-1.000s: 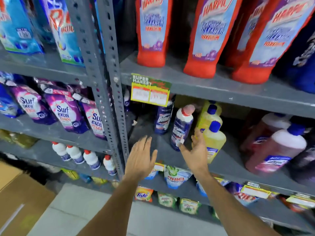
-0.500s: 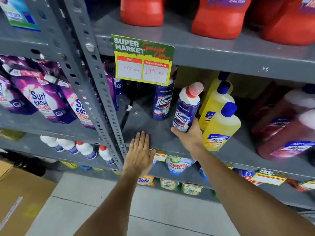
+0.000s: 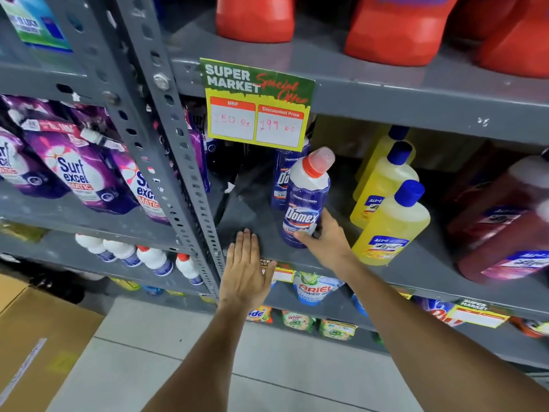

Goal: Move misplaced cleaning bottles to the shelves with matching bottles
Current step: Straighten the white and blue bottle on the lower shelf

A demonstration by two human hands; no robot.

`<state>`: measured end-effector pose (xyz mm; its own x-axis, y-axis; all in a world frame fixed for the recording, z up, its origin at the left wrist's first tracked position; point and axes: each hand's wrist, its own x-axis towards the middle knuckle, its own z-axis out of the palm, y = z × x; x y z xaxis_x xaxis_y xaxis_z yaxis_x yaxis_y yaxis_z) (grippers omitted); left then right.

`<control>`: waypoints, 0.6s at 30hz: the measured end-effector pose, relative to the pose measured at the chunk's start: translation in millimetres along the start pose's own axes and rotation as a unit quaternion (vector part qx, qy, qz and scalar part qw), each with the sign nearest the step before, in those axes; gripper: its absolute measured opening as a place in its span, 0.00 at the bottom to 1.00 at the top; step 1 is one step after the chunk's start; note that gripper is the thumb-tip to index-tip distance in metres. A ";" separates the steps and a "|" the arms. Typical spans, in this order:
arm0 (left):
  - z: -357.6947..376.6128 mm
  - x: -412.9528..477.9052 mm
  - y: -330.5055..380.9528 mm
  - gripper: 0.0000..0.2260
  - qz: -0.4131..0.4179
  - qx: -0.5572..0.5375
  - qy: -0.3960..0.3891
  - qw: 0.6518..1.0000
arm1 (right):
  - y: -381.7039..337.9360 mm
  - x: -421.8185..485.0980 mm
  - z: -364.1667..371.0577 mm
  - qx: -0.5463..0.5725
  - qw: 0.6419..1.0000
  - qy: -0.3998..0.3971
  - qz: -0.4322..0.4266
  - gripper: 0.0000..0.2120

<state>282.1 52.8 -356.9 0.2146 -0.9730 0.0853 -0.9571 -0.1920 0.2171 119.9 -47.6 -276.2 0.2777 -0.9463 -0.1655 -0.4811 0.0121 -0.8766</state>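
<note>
At the far left of my view, purple Surf Excel pouches lean along a grey shelf, and on the shelf under them a row of small white bottles with red caps stands near the front edge. A cardboard box sits on the floor at the lower left. A perforated grey upright separates that bay from the one I am working in.

My left hand lies flat and spread wide, palm down, on the front edge of the middle shelf, just right of the upright; it holds nothing. Above it, a green and yellow price sign hangs from the front lip of the upper shelf, showing an MRP box and a discounted price box.

My right hand is wrapped around the lower part of the Domex bottle, thumb on the front of its label and fingers around its right side. The bottle is white and blue with a red cap and tilts slightly to the right, its base at or just over the shelf; I cannot tell whether it touches. A second Domex bottle stands just behind it, partly hidden by the sign.

To the right of the hand, three yellow bottles with blue caps run in a line from the front towards the back of the same shelf. Further right, reddish bottles with blue labels stand at the shelf's right end. On the upper shelf are the bases of red bottles.
</note>
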 end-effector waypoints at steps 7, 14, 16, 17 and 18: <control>0.3 0.1 -4.7 0.35 0.005 0.004 -0.010 1.000 | -2.1 10.5 19.1 -0.031 0.999 0.018 -0.001 0.34; 1.8 2.8 -7.0 0.36 0.000 -0.024 -0.026 0.999 | -8.1 20.7 30.3 -0.040 0.999 -0.002 -0.019 0.31; 2.0 1.8 -6.5 0.36 0.003 -0.021 -0.023 1.000 | -8.7 22.5 31.8 -0.040 0.999 -0.006 -0.020 0.31; 2.2 1.5 -6.5 0.36 0.002 -0.021 -0.024 0.999 | -9.6 23.0 32.1 -0.038 0.999 -0.008 -0.018 0.31; 2.2 2.4 -6.4 0.36 0.003 -0.020 -0.024 1.000 | -10.3 23.9 32.3 -0.036 0.999 -0.009 -0.018 0.31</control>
<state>288.3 51.4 -360.2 0.1980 -0.9793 0.0409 -0.9498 -0.1814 0.2549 158.4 -59.9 -285.7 0.3097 -0.9399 -0.1436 -0.5287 -0.0447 -0.8476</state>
